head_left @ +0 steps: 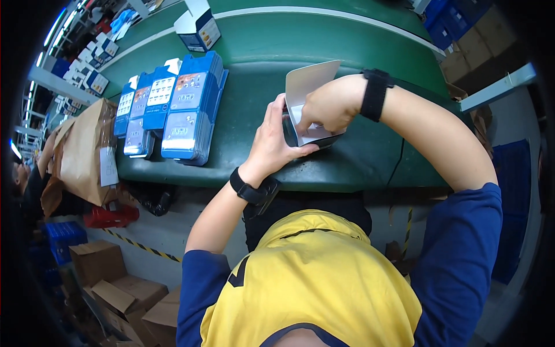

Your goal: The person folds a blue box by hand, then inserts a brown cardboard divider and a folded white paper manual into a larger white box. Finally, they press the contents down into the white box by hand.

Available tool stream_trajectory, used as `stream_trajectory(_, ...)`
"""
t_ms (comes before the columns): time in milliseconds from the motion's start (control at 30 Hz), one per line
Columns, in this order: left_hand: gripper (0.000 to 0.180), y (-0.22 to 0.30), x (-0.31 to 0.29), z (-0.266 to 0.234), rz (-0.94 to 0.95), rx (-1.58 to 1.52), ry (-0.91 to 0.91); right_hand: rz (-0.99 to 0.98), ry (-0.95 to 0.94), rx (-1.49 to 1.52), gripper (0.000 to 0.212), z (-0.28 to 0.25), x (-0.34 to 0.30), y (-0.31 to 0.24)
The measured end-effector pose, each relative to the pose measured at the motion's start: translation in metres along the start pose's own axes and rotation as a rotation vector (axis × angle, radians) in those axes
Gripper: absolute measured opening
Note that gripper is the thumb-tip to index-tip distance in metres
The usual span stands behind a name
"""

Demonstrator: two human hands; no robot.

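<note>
A small carton [315, 133] with a white inside and its lid flap raised stands near the front edge of the green work surface. My left hand [274, 136] grips it, fingers along its left side and thumb across the near side. My right hand [330, 107] reaches down into the open top with curled fingers. The fingertips are partly hidden in there, and whatever they may hold cannot be made out. To the left lie stacks of flattened blue printed cartons [188, 110], fanned over one another.
Another open carton [198, 29] stands on the green conveyor belt [277, 34] behind the work surface. More open white cartons [87, 75] line up at far left, beside a large brown paper bag [87, 150]. Cardboard boxes [124, 283] sit on the floor at lower left.
</note>
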State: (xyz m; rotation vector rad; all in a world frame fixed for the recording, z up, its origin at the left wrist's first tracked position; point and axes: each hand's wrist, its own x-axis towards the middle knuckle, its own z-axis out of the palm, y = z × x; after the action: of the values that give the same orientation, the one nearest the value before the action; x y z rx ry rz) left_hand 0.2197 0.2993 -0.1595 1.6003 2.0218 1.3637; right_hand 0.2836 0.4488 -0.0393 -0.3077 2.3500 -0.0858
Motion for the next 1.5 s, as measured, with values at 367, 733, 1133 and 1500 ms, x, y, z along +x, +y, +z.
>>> stream_trajectory(367,0.108,0.000,0.000,-0.002,-0.014,0.031,-0.023,-0.127,-0.067,-0.148,0.044,-0.011,0.014,-0.010)
stream_trajectory(733,0.106,-0.002,-0.003,-0.003,-0.040,0.022,-0.040,-0.162,0.253,0.241,0.035,0.016,0.004,0.016)
stream_trajectory(1133,0.105,0.002,-0.001,-0.004,-0.059,0.025,-0.054,-0.085,0.148,-0.108,0.024,0.018,0.010,-0.002)
stream_trajectory(1500,0.107,0.004,-0.006,-0.002,-0.028,0.003,-0.049,-0.045,0.432,0.037,0.012,0.029,0.014,0.005)
